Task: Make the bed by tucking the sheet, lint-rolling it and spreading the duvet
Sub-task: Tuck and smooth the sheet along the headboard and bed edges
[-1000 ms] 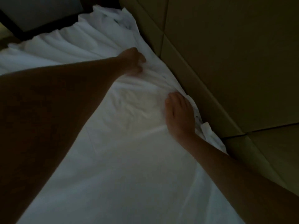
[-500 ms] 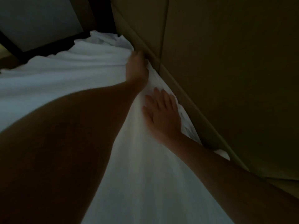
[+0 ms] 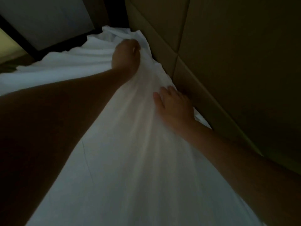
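Pretty dim shot, so details are rough. The white sheet [image 3: 130,160] covers the bed and fills most of the frame from the bottom up to the upper middle, where it's bunched and wrinkly. The left hand [image 3: 126,57] sits in the upper middle with its fingers curled, gripping a bunch of that sheet right beside the padded wall panels [image 3: 228,62] on the right side. The right hand [image 3: 174,106] is center-right, lying flat with fingers straight, pressing the sheet's edge next to the panels. Its fingertips reach a dark gap there and I can't tell how far in they go. The upper left has a pale, dark-framed thing [image 3: 45,22], cut off and too murky to identify.
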